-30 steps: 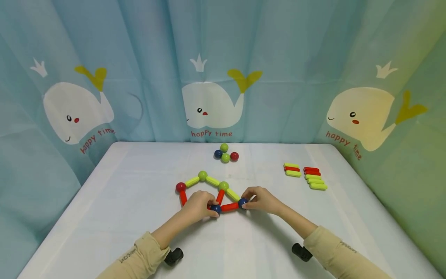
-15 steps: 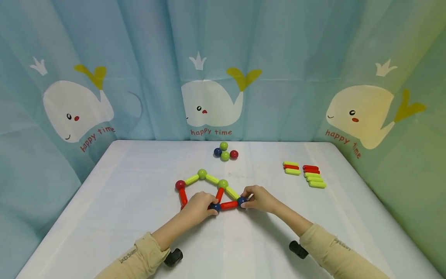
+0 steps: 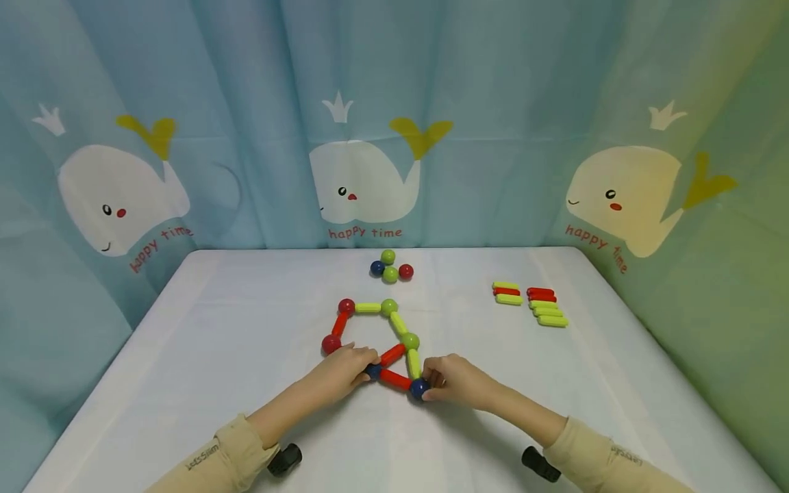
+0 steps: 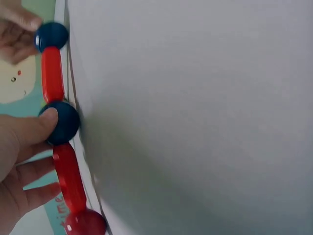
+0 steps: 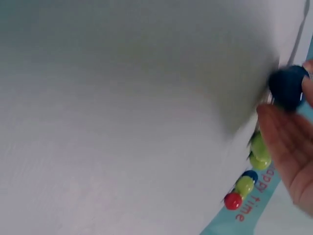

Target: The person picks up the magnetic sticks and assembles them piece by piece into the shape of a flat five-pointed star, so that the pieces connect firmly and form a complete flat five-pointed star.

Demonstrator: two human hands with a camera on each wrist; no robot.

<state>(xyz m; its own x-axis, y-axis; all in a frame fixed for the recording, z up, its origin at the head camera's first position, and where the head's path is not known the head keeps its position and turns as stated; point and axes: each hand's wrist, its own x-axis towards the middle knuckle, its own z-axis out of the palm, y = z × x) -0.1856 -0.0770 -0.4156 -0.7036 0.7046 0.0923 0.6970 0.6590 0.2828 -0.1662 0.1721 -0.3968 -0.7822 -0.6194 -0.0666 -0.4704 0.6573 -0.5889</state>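
A frame of balls joined by short rods lies on the white table. My left hand (image 3: 342,373) pinches the blue ball (image 4: 63,122) at its lower middle, thumb on top. My right hand (image 3: 459,382) pinches the other blue ball (image 3: 420,389) at the lower right corner. A red rod (image 3: 394,379) joins these balls. Another red rod (image 4: 70,178) runs from the left blue ball to a red ball (image 3: 331,344). Lime rods (image 3: 368,308) and lime balls (image 3: 409,341) make up the far and right sides. A second red ball (image 3: 346,307) is the far left corner.
Behind the frame sit loose balls: a blue ball (image 3: 377,268), a red ball (image 3: 405,272) and two lime ones. Several loose lime and red rods (image 3: 545,306) lie in two groups at the right. A whale-print curtain (image 3: 271,137) surrounds the table's back and sides.
The frame has turned clockwise, its right blue corner moving toward me and its left side moving away. Both hands keep their pinch on the blue balls. The view has shifted slightly.
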